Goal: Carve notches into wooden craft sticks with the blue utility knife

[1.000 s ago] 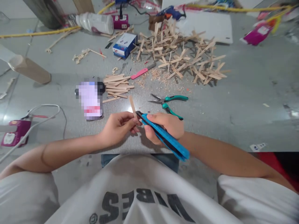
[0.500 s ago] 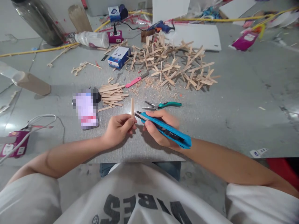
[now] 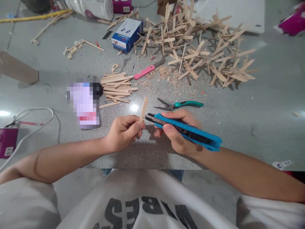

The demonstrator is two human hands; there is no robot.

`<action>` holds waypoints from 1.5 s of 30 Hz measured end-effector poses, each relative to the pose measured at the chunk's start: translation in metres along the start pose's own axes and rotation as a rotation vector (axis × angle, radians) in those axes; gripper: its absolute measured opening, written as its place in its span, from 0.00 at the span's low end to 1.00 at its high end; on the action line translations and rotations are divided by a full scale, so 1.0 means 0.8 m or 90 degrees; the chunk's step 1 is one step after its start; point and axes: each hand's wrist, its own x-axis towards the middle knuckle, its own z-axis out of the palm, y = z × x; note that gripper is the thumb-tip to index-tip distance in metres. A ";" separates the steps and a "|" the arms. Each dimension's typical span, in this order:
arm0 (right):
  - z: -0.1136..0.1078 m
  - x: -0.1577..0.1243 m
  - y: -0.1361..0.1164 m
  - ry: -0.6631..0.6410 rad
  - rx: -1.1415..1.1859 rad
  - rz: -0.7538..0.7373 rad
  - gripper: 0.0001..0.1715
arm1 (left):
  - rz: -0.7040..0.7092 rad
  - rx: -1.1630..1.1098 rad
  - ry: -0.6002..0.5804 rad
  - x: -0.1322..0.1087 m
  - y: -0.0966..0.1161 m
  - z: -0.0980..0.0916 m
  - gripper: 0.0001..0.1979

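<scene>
Since half a second earlier, the wooden stick (image 3: 144, 106) in your left hand (image 3: 125, 132) had tilted from nearly upright, so that its free end leaned right. At the far left, a purple power socket (image 3: 8, 143) lay on the table beside a looped white cable (image 3: 51, 113). Next came a phone (image 3: 87, 106), its screen masked, and against its right side a fanned bundle of loose sticks (image 3: 116, 89). Your left thumb and fingers were closed on the lower end of the stick, holding it above the near part of the table. A blue and white box (image 3: 127, 35) stood farther back, with a pink-handled tool (image 3: 144, 72) in front of it and wood shavings (image 3: 166, 73) around the tool's right end. At the stick's right edge, just above your left fingertips, the blade tip of the blue cutter (image 3: 193, 129) appeared to touch; depth of cut could not be determined. Your right hand (image 3: 182, 144) was wrapped around the cutter body. Green-handled pliers (image 3: 176, 104) lay just beyond that hand. A heap of crossed, joined sticks (image 3: 194, 56) occupied the area behind, extending right.
</scene>
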 end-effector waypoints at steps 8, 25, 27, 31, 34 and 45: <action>-0.004 0.005 0.008 -0.026 0.111 0.043 0.14 | -0.001 0.004 -0.016 0.002 0.003 -0.001 0.14; -0.002 0.010 0.000 0.024 0.064 0.017 0.12 | 0.009 0.012 -0.020 0.001 -0.001 -0.002 0.19; -0.001 0.005 -0.005 0.037 -0.012 -0.007 0.12 | 0.016 0.017 -0.014 0.000 -0.003 -0.002 0.19; 0.002 -0.002 -0.012 0.040 -0.104 -0.037 0.13 | 0.015 0.025 -0.015 -0.003 -0.005 -0.002 0.19; 0.003 -0.006 -0.013 0.047 -0.184 -0.065 0.15 | 0.023 0.030 -0.020 -0.004 -0.004 -0.001 0.16; -0.009 0.000 -0.023 -0.067 -0.383 -0.149 0.13 | 0.130 0.297 -0.001 -0.007 -0.007 -0.001 0.14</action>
